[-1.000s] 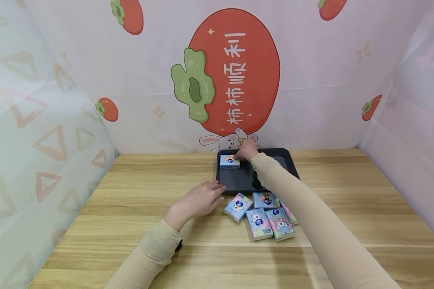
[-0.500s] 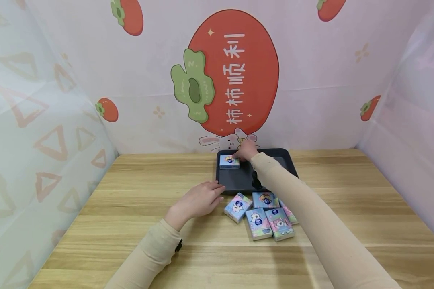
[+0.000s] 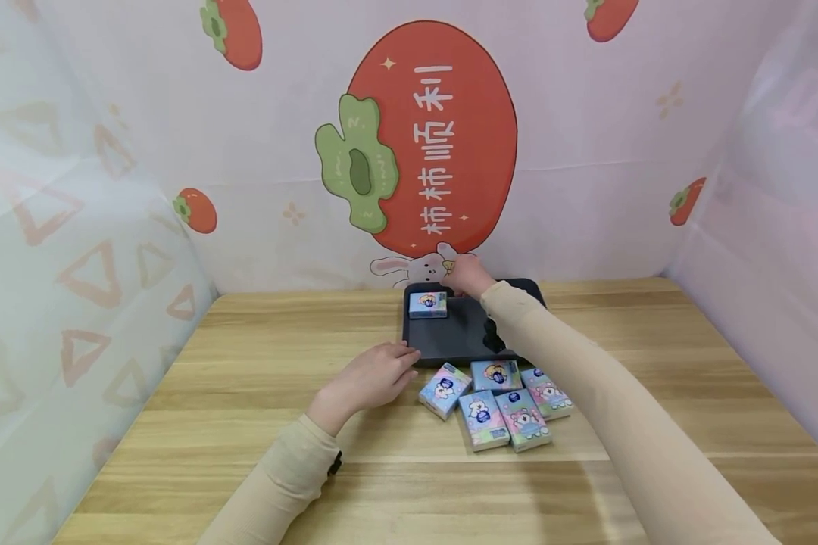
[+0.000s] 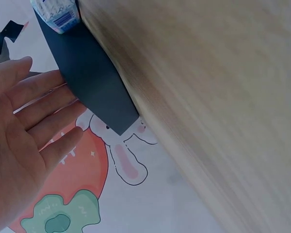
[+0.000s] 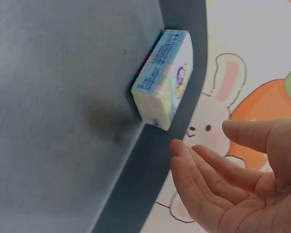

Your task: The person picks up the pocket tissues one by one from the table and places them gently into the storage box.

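Note:
A dark rectangular tray [image 3: 443, 337] lies at the back of the table, with one small blue tissue pack [image 3: 427, 305] in its far left corner. My right hand [image 3: 469, 276] hovers over the tray's far side, right of that pack. In the right wrist view its thumb stands apart from loosely bent fingers, with nothing between them, and the pack [image 5: 160, 80] is beyond the fingertips. My left hand [image 3: 371, 376] lies palm down, fingertips at the tray's near left corner; the left wrist view shows its straight fingers against the tray wall [image 4: 92, 68].
Several more tissue packs lie loosely grouped in front of the tray, among them a tilted one [image 3: 444, 390] on the left and a pink one [image 3: 547, 393] near my right sleeve. A printed cloth backdrop [image 3: 279, 151] rises behind the wooden table [image 3: 300, 325].
My right hand has drawn back off the pack in the tray, shifting slightly right. That pack and my left hand keep their places; the head view has turned a little.

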Motion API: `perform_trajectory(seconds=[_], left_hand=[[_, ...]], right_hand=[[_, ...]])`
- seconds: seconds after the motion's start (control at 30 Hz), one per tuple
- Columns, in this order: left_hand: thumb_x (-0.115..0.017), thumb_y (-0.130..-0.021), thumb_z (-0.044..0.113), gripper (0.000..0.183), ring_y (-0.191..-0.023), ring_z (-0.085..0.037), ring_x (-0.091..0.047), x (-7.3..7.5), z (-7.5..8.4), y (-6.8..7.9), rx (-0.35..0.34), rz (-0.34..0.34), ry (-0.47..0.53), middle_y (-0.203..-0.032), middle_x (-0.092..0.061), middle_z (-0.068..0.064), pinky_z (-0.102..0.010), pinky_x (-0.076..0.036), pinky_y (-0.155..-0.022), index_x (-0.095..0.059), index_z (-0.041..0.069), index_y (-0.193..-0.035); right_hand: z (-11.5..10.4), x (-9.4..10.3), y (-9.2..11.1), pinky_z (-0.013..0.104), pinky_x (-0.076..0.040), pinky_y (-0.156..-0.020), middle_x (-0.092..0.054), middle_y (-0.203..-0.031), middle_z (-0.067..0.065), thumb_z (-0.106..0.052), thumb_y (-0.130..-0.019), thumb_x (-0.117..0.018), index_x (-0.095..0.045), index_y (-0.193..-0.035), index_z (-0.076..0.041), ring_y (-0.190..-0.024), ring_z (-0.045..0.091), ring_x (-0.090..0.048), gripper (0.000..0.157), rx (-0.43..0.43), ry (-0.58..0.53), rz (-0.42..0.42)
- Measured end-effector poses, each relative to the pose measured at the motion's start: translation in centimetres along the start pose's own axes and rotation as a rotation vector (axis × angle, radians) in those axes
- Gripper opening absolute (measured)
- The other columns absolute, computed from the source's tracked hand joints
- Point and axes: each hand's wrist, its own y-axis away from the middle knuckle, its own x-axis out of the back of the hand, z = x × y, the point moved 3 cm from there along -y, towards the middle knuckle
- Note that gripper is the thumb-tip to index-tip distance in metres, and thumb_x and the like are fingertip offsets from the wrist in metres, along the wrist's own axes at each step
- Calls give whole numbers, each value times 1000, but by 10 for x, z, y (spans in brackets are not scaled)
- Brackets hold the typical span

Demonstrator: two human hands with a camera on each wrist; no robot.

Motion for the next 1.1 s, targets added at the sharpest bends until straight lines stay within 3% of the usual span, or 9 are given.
perform_trajectory(seconds=[0.13,0.2,0.47,0.6,0.87,1.1], left_hand=[[-54,-97,27,39,-124,-27,-53,0,0,1,10,-8,10,-130,-60,-14,-41,-44,-105,-60,5,-127],[-54,-97,27,39,-124,-27,-53,0,0,1,15,-11,17,-130,-59,-14,-41,-44,-105,-60,5,-128],[-53,-97,27,39,-125,-26,-53,0,1,2,27,-20,27,-131,-58,-13,-40,-43,-106,-59,6,-129],[-53,-97,27,38,-125,-26,-53,1,1,2,24,-12,29,-131,-59,-13,-40,-43,-106,-59,5,-128],[-53,-97,27,38,-125,-26,-53,0,0,1,28,-13,17,-131,-59,-12,-39,-43,-106,-59,5,-128],[-52,-98,27,38,-126,-26,-52,1,1,1,30,-19,18,-132,-58,-13,-40,-43,-106,-59,5,-128]], right_hand=[[-2,5,6,32,-58,-74,-70,-100,17,-24,-90,-64,-70,-97,0,-80,29,-67,26,24,40,-19],[-2,8,9,33,-58,-75,-70,-99,16,-24,-90,-64,-70,-93,-1,-76,25,-65,24,41,53,-11],[2,24,27,35,-55,-75,-68,-98,14,-23,-90,-65,-67,-101,-3,-82,25,-58,23,111,46,13],[5,34,36,35,-56,-76,-69,-100,14,-24,-92,-62,-68,-105,-3,-83,25,-61,25,114,71,7],[14,49,54,32,-55,-68,-70,-92,13,-26,-92,-61,-72,-99,-2,-76,23,-62,27,133,111,17],[23,56,68,35,-55,-72,-68,-98,16,-24,-91,-63,-70,-101,0,-84,26,-60,27,144,113,53]])
